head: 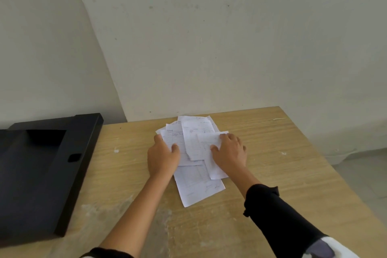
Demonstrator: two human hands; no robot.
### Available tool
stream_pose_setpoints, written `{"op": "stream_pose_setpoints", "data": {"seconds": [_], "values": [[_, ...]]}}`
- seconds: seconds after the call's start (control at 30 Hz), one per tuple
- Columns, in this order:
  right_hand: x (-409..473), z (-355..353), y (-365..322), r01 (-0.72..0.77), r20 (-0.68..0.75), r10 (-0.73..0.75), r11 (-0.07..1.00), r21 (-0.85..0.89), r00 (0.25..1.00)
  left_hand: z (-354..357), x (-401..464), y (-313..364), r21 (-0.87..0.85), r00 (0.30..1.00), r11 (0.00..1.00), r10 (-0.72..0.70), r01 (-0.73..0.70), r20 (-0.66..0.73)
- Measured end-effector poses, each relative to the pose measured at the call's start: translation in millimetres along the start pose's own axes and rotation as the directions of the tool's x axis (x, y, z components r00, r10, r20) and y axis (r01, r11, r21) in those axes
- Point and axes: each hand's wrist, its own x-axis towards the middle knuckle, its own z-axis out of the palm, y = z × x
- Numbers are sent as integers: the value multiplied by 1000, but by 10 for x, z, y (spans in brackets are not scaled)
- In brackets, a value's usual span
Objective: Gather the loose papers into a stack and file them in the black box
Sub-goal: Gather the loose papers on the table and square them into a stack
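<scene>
Several loose white papers [193, 144] lie overlapping in an untidy heap on the wooden table [272, 174], some printed with forms. My left hand [162, 156] grips the heap's left edge, thumb on top of a lined sheet. My right hand [229, 152] rests on the right side, fingers pressing down on a small crumpled sheet. One larger sheet [199, 186] sticks out toward me below both hands. The black box [41, 174] stands open at the table's left edge, well apart from the papers.
A pale wall rises right behind the table's far edge. The table's right edge drops to a grey floor [366, 174]. Bare wood shows between the box and the papers, with whitish scuff marks near the front.
</scene>
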Motion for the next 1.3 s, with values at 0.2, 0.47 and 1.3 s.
{"op": "stream_pose_setpoints", "data": {"seconds": [0.2, 0.47, 1.3], "values": [[111, -11, -208, -12, 6, 11, 965, 262, 1000, 25, -12, 44, 89, 999, 995, 35, -35, 2], [146, -46, -336, -133, 185, 93, 967, 219, 978, 48, -42, 0, 17, 995, 994, 104, -104, 2], [-422, -653, -297, 395, -328, -222, 560, 728, 918, -430, -321, 342, -404, 890, 794, 427, -455, -162]]}}
